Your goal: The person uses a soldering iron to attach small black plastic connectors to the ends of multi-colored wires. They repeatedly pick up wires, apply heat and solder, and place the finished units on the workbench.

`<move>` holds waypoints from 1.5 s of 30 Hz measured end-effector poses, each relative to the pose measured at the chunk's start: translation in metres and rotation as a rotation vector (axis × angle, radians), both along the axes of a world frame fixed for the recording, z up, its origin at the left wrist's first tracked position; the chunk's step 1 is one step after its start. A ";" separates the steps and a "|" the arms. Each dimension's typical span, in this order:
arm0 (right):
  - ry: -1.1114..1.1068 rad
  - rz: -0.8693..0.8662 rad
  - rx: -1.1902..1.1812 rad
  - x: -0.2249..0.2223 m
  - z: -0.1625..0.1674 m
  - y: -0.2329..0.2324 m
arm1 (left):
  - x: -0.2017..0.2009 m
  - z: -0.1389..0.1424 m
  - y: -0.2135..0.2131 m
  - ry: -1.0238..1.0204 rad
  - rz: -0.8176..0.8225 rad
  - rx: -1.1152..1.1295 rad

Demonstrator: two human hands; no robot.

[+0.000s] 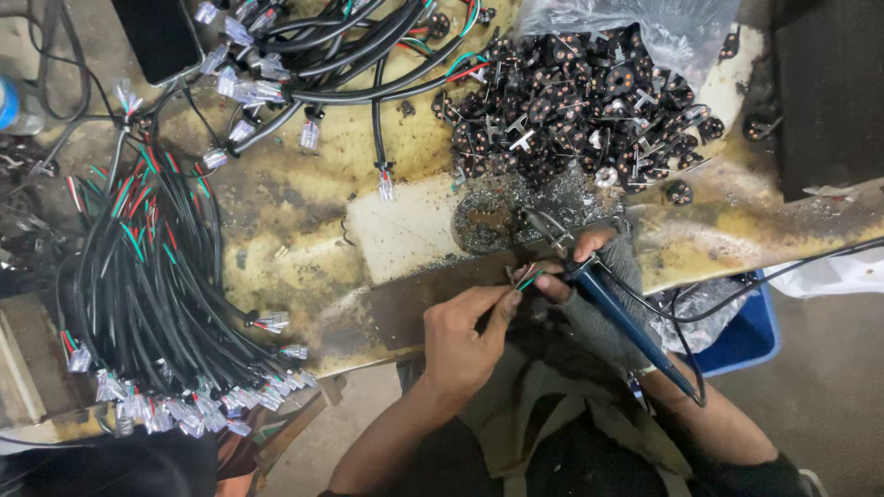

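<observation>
Red-green-black wire ends [527, 278] pinched in left hand [465, 345]

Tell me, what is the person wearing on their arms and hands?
The left hand is bare, with no glove, ring or watch, and the forearm is uncovered. The right hand is wrapped in a grey knitted cloth or glove that leaves the fingers poking out. Dark sleeves begin near the elbows.

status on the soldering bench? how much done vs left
Done, apparently: a big bundle of black cables with clear plugs lies at the left. In hand: left hand pinches coloured wire ends while right hand holds the blue soldering iron to them. Left: a large heap of small black parts and more cables up top.
</observation>
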State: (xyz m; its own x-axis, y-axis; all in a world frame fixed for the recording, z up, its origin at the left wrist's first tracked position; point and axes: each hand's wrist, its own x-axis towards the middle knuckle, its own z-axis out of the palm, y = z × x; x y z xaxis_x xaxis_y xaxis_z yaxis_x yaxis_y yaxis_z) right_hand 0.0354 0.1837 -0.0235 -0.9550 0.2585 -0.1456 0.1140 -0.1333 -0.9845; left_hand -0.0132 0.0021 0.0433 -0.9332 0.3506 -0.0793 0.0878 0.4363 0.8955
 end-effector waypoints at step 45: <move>0.094 0.102 0.252 0.018 0.009 -0.006 | -0.035 -0.008 -0.001 0.323 0.205 -0.276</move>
